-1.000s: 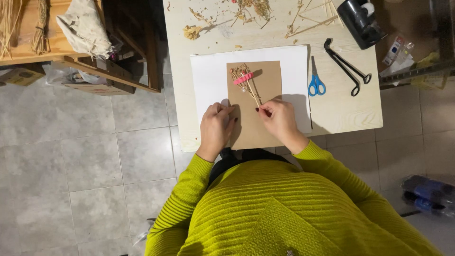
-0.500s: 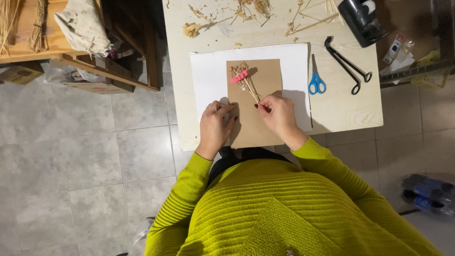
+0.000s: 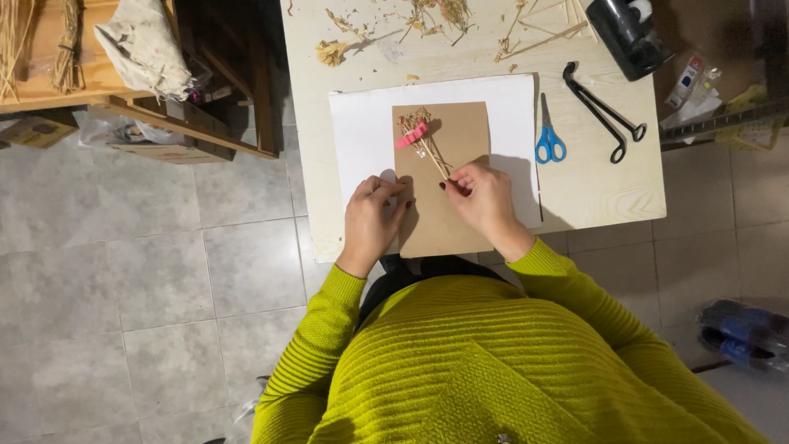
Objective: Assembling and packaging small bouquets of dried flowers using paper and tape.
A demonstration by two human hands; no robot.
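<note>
Brown card [image 3: 448,222] on white paper [image 3: 362,140], dried sprig [image 3: 423,140] on it. Right hand [image 3: 485,197] pinching stems; left hand [image 3: 371,215] curled against card's edge. Scissors [image 3: 549,144], black tongs [image 3: 604,111] beside, well clear. Pale wooden surface [image 3: 608,185], straw-littered; grey tile floor [image 3: 164,271].

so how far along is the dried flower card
Done: a small dried sprig with a pink strip lies on the brown card, over white paper. In hand: right hand pinches the stems, left hand steadies the card. Left: blue scissors and loose plant scraps lie unused.
</note>
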